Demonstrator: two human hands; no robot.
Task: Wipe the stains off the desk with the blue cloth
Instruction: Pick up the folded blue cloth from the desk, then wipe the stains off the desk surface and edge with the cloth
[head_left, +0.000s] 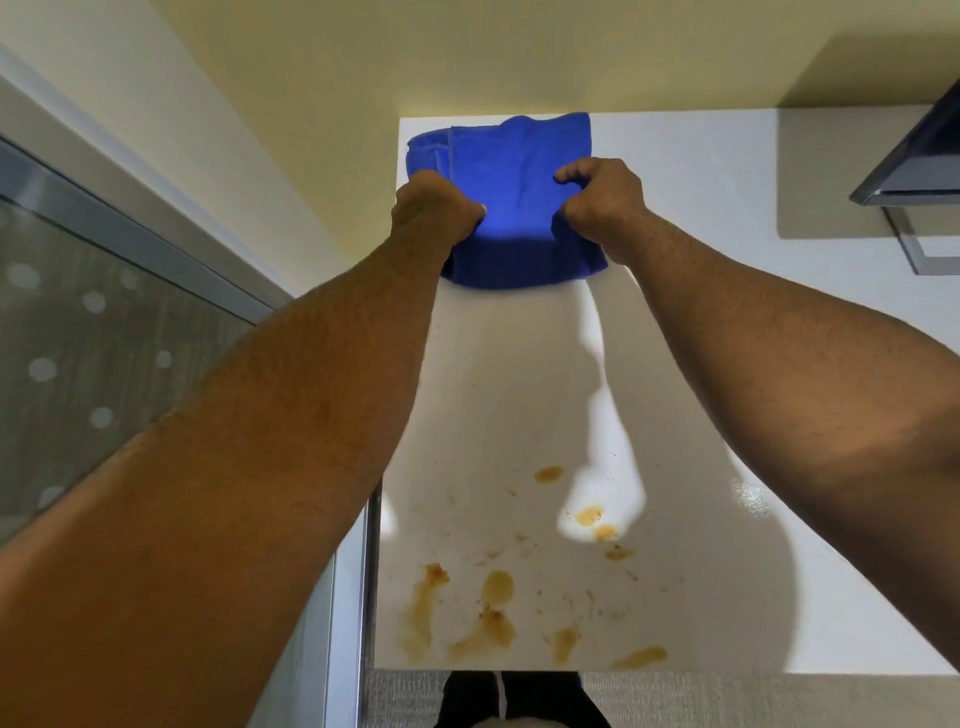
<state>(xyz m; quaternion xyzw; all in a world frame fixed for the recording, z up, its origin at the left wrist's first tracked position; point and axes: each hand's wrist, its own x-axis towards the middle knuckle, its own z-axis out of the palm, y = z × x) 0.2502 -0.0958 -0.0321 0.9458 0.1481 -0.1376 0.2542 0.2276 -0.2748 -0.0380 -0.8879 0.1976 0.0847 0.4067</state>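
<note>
Both grips are closed on the blue cloth (519, 197): left hand (434, 208) is bunched on its left edge, right hand (602, 202) is pinched into its right side, fingers curled in. The cloth is lying folded on the white bench (691, 291), at the far edge against the yellow wall (415, 57), its left end just at the bench's far-left corner.

Nearer than the cloth a bare stretch of bench is seen, unobstructed. Beyond that, toward the near edge, the brown-orange stains (493, 608) are spread, well apart from the cloth; several are touching or almost touching the near edge. Left of the cloth the bench edge drops off beside a frosted glass panel (104, 364) with a metal frame. Right of the cloth, at the far right, a dark tilted monitor (914, 161) on a metal stand is seen, well clear of both hands.

No readable writing or labels.
</note>
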